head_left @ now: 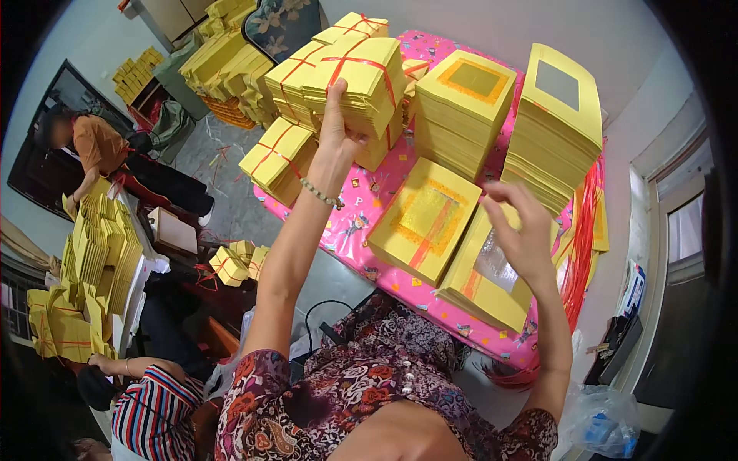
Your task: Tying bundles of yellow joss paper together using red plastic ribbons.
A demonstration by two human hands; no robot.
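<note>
My left hand grips a yellow paper bundle tied crosswise with red ribbon, at the top of a pile of such bundles. The thumb presses against its near side; the other fingers are partly hidden. My right hand hovers with curved, parted fingers over a low stack of yellow paper bearing a silver square. Nothing shows between those fingers. Left of it lies another low stack with an orange-framed gold square and a red ribbon piece on top.
Tall yellow paper stacks stand on the pink patterned tablecloth. Red ribbon strands hang at the table's right edge. Leftward, two people work beside piles of folded yellow paper. More bundles are heaped at the back.
</note>
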